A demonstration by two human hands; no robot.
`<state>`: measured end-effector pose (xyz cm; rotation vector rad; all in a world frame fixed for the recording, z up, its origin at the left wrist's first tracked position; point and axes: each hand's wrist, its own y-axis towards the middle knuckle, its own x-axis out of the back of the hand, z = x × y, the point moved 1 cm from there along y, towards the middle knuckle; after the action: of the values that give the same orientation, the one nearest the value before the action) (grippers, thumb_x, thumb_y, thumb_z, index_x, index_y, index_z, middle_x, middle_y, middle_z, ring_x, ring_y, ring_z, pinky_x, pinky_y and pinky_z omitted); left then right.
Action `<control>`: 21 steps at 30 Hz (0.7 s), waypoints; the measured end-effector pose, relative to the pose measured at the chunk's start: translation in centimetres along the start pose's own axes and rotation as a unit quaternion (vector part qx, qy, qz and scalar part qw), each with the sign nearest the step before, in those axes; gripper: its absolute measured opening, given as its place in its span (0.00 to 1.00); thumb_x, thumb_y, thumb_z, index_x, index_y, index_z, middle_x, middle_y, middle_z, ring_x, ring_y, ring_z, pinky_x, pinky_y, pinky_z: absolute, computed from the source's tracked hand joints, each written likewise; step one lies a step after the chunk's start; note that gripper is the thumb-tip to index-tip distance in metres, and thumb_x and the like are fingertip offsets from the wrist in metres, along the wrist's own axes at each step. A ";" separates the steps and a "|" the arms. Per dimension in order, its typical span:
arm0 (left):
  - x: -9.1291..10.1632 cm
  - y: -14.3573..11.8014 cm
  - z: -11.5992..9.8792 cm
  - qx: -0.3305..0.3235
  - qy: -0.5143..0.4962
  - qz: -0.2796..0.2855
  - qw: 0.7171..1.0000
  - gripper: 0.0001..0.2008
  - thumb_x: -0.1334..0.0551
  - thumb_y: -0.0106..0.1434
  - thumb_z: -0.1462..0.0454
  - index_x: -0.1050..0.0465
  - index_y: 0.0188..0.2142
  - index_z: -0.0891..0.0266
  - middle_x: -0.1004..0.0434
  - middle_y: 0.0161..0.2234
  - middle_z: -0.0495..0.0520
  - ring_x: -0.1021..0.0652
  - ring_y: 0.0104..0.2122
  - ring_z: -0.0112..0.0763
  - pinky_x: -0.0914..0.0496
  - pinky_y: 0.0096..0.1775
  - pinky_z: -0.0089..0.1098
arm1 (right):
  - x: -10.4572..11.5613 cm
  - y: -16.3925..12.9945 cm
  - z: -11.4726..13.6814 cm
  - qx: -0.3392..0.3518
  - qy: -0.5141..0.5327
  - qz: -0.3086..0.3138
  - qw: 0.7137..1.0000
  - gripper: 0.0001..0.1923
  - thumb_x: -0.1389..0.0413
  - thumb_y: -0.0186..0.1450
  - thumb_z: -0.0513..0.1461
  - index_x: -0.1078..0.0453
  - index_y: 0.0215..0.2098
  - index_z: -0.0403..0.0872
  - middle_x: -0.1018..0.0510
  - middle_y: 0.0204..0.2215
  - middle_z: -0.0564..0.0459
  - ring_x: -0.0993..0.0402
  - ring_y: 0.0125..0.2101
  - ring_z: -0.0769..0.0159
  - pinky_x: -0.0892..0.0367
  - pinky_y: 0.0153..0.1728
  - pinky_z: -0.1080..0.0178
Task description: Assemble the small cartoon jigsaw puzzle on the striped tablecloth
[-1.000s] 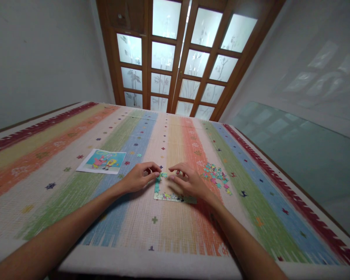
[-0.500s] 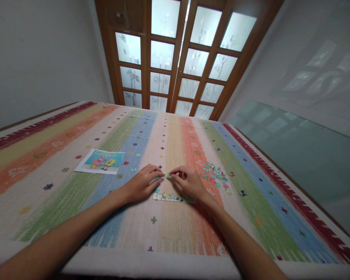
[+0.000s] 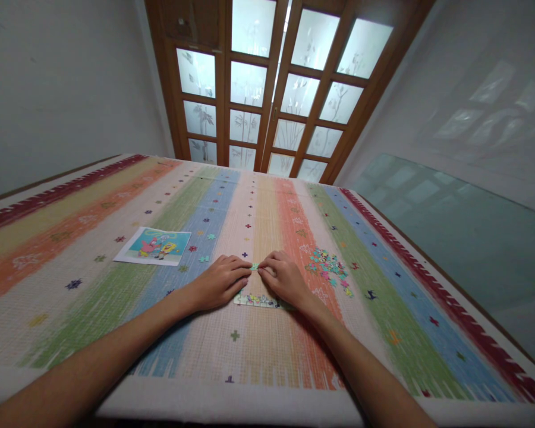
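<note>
I am looking down at a striped cloth over a table, and both hands are meeting at its middle. My left hand is lying palm down with its fingers pinched narrow, and my right hand is mirroring it, fingertips drawn together; between the two sets of fingertips a small teal piece is showing, and both hands are pressing or pinching on it, though I cannot tell which hand is really carrying it. Just below the hands the puzzle is lying flat on the cloth, mostly hidden under my palms: only a strip of joined pieces along its near edge is showing, with what looks like a short run climbing up its left side under the left hand. I am judging that this is an early stage, a border begun and the middle not filled, since the joined part is thin. To the right of my right hand, near but apart from it, a loose pile of coloured pieces is waiting unsorted, and that heap is looking far larger than what is joined. A stray piece is sitting beyond my left hand. Further left, well apart, the reference picture is lying face up. Behind the table a wooden door with frosted panes is standing shut.
</note>
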<state>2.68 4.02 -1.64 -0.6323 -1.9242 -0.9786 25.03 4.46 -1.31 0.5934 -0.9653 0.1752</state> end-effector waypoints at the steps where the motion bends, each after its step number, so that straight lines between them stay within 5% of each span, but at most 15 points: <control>1: 0.0 0.0 0.0 0.000 -0.002 0.000 1.000 0.14 0.47 0.76 0.63 0.25 0.53 0.59 0.21 0.54 0.59 0.24 0.54 0.43 0.32 0.55 0.47 | 0.0 0.0 0.0 0.011 -0.007 -0.001 1.000 0.06 0.40 0.68 0.34 0.20 0.35 0.47 0.20 0.36 0.47 0.26 0.40 0.58 0.32 0.43 0.57; 8: 1.4 0.1 0.7 0.000 -0.032 -0.034 0.999 0.15 0.47 0.74 0.66 0.28 0.55 0.60 0.24 0.57 0.61 0.25 0.56 0.41 0.32 0.57 0.46 | 0.1 -0.3 0.5 0.106 -0.056 0.044 0.992 0.12 0.46 0.71 0.33 0.20 0.42 0.47 0.19 0.40 0.46 0.30 0.41 0.55 0.32 0.45 0.54; 12: 3.8 -0.2 2.3 0.037 -0.031 -0.032 0.998 0.14 0.48 0.71 0.68 0.26 0.49 0.61 0.21 0.48 0.59 0.24 0.49 0.41 0.30 0.53 0.45 | 0.4 -0.4 0.7 0.110 -0.064 0.051 0.991 0.12 0.48 0.72 0.33 0.22 0.44 0.45 0.19 0.42 0.45 0.31 0.42 0.55 0.32 0.46 0.54; 16: 5.8 -0.8 3.3 0.048 -0.050 0.033 0.997 0.15 0.49 0.68 0.69 0.23 0.41 0.60 0.22 0.42 0.56 0.23 0.44 0.39 0.30 0.50 0.40 | 0.4 -0.5 0.7 0.127 -0.079 0.058 0.987 0.12 0.49 0.72 0.33 0.23 0.44 0.45 0.19 0.42 0.45 0.32 0.43 0.55 0.33 0.46 0.54; 21: 7.4 -1.5 3.0 0.098 -0.016 0.118 0.988 0.18 0.43 0.56 0.68 0.21 0.45 0.61 0.24 0.44 0.57 0.24 0.46 0.42 0.32 0.53 0.41 | 0.3 -0.6 0.3 0.140 -0.077 0.007 0.987 0.11 0.49 0.72 0.34 0.24 0.45 0.44 0.22 0.43 0.42 0.31 0.43 0.55 0.32 0.45 0.54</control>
<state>-3.46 6.02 3.21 -0.7442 -1.8935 -0.6247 25.18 3.75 -1.21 0.8685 -1.1037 0.2836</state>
